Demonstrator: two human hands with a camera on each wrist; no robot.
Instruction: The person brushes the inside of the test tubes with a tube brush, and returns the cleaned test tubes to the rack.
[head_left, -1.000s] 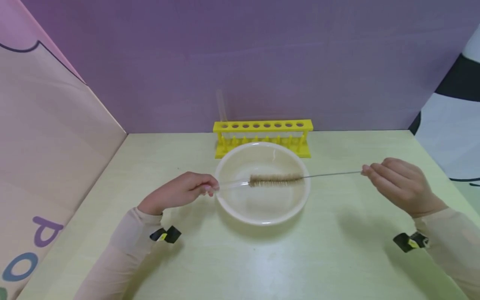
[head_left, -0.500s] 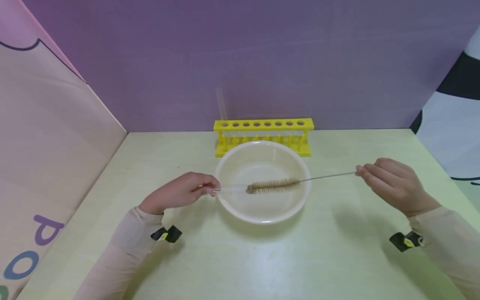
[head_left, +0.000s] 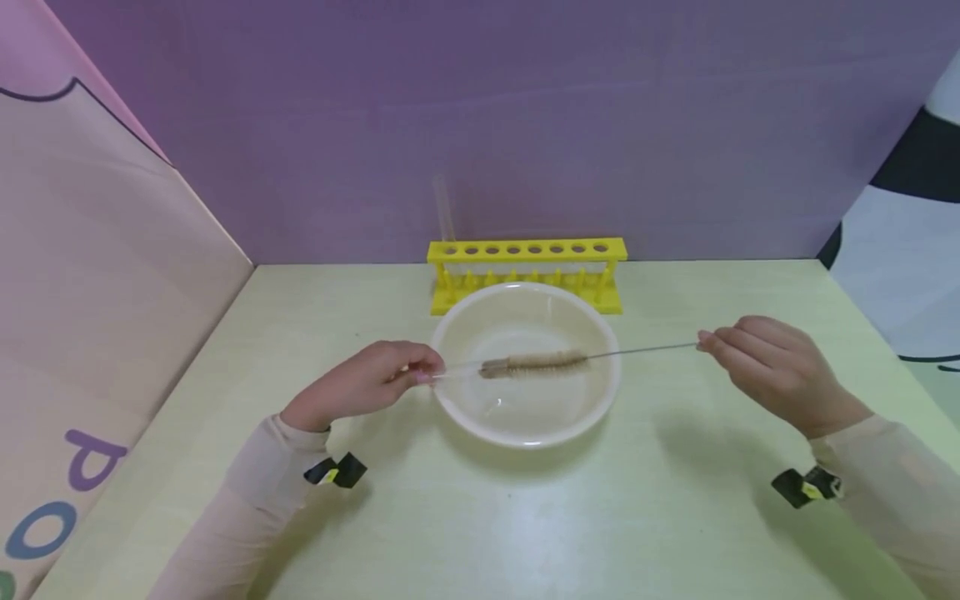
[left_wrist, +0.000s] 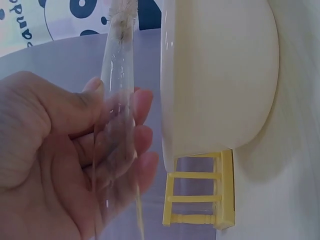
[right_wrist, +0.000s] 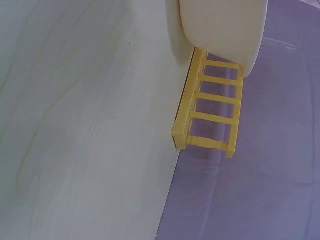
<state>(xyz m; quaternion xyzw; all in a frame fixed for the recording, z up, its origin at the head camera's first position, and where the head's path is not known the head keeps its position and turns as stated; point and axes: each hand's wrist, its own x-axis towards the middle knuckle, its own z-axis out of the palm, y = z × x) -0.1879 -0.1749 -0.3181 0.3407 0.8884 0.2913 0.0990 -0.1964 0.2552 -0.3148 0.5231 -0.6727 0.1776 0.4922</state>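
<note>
In the head view my left hand (head_left: pixel 367 382) holds a clear test tube (head_left: pixel 459 370) sideways over the left rim of a cream basin (head_left: pixel 517 425). The left wrist view shows the thumb and fingers around the glass tube (left_wrist: pixel 119 70). A test tube brush (head_left: pixel 543 362) with tan bristles lies in line with it, its front bristles squeezed inside the tube's mouth and the rest outside, above the basin. Right of the basin, my right hand (head_left: pixel 780 375) pinches the end of the brush's thin wire handle (head_left: pixel 645 349). That hand is outside the right wrist view.
Behind the basin stands a yellow test tube rack (head_left: pixel 527 250), with another clear tube (head_left: pixel 443 208) upright in its leftmost hole. A purple backdrop (head_left: pixel 525 125) rises at the far edge of the pale table (head_left: pixel 510 525).
My right hand has moved left, pushing the brush from the tube's mouth a short way inside. The left hand has stayed almost in place.
</note>
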